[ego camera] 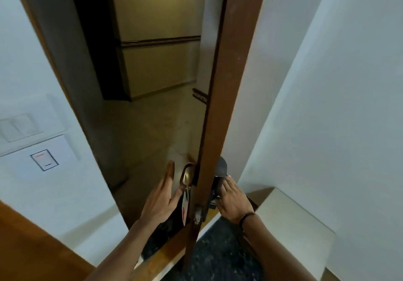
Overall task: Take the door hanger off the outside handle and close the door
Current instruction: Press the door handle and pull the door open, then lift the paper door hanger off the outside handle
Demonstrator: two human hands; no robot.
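A brown wooden door stood partly open, seen edge-on, with a dim beige corridor beyond the gap. The person's left hand reached around the outer face with fingers straight and together, its thumb touching the top of a white card door hanger with red print. The hanger hung from the brass-coloured outside handle, close against the door's outer side. On the inner side, the right hand, a dark band at its wrist, lay flat with fingers loosely spread over the dark lock body, gripping nothing that could be seen. A pale light-switch plate sat on the white wall to the left.
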